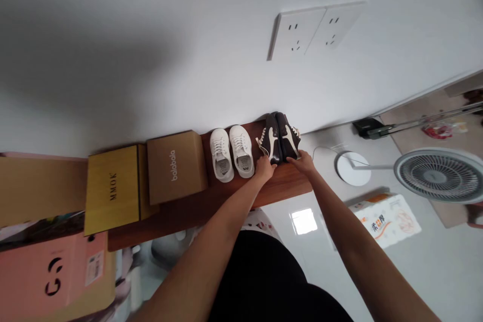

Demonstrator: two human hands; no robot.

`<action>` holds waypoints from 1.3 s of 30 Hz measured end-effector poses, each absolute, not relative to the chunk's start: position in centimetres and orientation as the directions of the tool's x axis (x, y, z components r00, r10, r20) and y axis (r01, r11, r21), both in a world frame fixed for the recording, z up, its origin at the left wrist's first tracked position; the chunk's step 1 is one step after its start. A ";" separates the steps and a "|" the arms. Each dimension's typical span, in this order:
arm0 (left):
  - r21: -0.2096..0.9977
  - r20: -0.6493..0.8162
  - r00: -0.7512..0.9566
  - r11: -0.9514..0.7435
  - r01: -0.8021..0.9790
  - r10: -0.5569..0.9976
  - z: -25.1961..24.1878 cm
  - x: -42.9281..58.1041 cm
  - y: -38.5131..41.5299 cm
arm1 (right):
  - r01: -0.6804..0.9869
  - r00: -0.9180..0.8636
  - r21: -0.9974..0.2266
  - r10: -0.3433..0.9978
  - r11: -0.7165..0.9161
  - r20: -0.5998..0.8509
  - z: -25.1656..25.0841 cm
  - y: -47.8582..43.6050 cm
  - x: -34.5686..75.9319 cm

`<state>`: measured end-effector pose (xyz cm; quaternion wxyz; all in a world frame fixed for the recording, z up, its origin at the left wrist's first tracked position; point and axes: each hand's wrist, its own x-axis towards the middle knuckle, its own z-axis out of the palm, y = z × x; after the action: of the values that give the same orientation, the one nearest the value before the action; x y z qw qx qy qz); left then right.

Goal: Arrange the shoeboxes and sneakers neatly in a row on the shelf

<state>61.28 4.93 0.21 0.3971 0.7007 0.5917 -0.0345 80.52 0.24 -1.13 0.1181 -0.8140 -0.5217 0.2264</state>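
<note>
A pair of dark brown sneakers with cream stripes and laces stands out at the right end of the brown wooden shelf (188, 214). They lie on their sides, soles turned toward each other. My left hand (265, 167) is closed at the near end of the left dark sneaker (269, 136). At the near end of the right dark sneaker (288, 137), my right hand (304, 162) grips with thumb and fingers; some fingertips are hidden. Just left of them sit a white sneaker (242, 148) and its mate (221, 153), upright, toes to the wall.
Left along the shelf are a brown "balabala" box (175, 168), a yellow "MMOK" box (113, 186) and a pink box (53, 274). Wall sockets (317, 30) sit above. To the right are a fan (439, 176) and a white tissue pack (390, 221) on the floor.
</note>
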 end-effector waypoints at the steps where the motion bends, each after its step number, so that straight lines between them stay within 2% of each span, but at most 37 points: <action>1: 0.509 -0.526 0.317 -0.007 0.861 0.789 0.1 61.2 5.4 | 0.751 0.360 -0.470 0.885 -0.463 -0.296 -1.3 0.5 80.9; 4: 0.538 -0.513 0.387 -0.064 0.841 0.766 0.2 60.7 6.2 | 0.642 0.363 -0.566 0.856 -0.517 -0.369 -1.1 1.0 81.3; 7: 0.559 -0.496 0.440 -0.112 0.822 0.749 0.8 60.4 6.6 | 0.671 0.323 -0.590 0.893 -0.449 -0.314 -0.4 1.2 81.3; 9: 0.538 -0.476 0.466 -0.172 0.825 0.746 1.6 60.6 6.6 | 0.737 0.305 -0.540 0.913 -0.407 -0.273 0.1 1.3 81.2; 14: 0.404 -0.480 0.479 -0.299 0.865 0.735 3.7 61.8 6.1 | 0.916 0.217 -0.300 0.958 -0.266 -0.187 1.2 1.3 80.7; 22: 0.328 -0.459 0.534 -0.423 0.845 0.710 5.0 64.1 5.2 | 0.993 0.047 -0.096 0.979 -0.066 -0.197 1.6 1.4 79.1; 28: 0.238 -0.431 0.554 -0.502 0.831 0.713 4.9 64.6 5.3 | 0.998 0.014 -0.059 0.981 -0.026 -0.195 0.9 1.7 78.4; 39: 0.275 -0.425 0.551 -0.478 0.834 0.718 3.6 64.8 5.4 | 0.998 0.013 -0.060 0.979 -0.026 -0.203 -0.3 2.1 77.9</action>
<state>64.79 5.44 3.60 0.2295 0.8503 0.4564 -0.1266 77.87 2.14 -0.30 -0.0499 -0.7100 -0.6961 0.0938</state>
